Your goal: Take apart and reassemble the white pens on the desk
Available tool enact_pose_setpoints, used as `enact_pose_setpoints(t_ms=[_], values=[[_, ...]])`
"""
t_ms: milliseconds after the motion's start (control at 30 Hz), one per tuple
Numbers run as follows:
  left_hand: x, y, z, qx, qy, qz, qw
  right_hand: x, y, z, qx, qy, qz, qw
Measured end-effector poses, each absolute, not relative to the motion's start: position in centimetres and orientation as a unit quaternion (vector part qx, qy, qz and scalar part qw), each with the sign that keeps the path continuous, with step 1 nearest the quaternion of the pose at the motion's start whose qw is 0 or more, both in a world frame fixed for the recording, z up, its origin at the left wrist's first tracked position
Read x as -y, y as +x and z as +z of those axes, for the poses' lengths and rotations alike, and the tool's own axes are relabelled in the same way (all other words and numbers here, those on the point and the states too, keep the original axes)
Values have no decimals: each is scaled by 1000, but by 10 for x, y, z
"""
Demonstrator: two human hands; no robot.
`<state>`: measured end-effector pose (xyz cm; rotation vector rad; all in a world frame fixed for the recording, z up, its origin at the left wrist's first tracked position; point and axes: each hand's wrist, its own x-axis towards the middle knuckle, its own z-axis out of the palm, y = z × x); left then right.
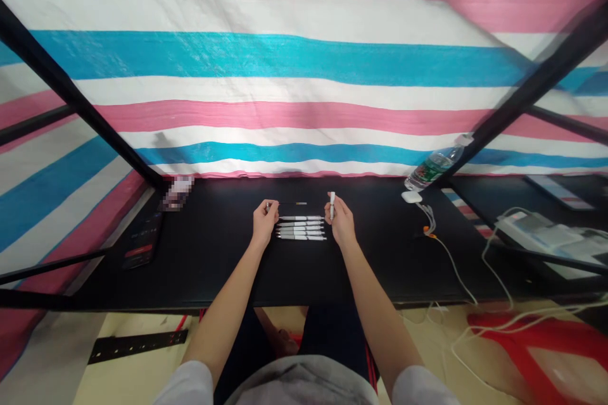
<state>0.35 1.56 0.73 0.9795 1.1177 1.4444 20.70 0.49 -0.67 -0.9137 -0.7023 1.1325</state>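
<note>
My left hand (264,221) is closed, its fingertips pinching one end of a thin dark pen refill (293,204) that points right above the black table (209,266). Something small and greyish also shows at those fingers, too small to make out. Across from it, my right hand (342,221) is closed round a white pen barrel (332,204), held roughly upright. Between and slightly below the two hands lies a row of several white and grey pens (301,228), side by side, their tips to the left.
On the left lie a dark phone (142,240) and a blurred-out item (177,193). To the right are a tilted water bottle (432,168), a white charger (411,197) and cables (453,259). Black frame bars (517,98) and a striped sheet (285,60) enclose the table.
</note>
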Motion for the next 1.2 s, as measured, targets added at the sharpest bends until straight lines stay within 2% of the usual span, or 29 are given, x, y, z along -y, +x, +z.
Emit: enact_pose_setpoints(t_ms=[567, 800, 1067, 1200], values=[[-16, 4, 8, -451, 391, 610, 522, -6, 205, -10, 332, -394, 520, 682], [-16, 3, 6, -453, 398, 606, 519, -2, 205, -11, 422, -430, 417, 680], [-14, 4, 10, -461, 388, 603, 523, -2, 205, -14, 473, -426, 402, 658], [-14, 5, 9, -457, 388, 600, 529, -1, 206, -17, 503, -493, 312, 637]])
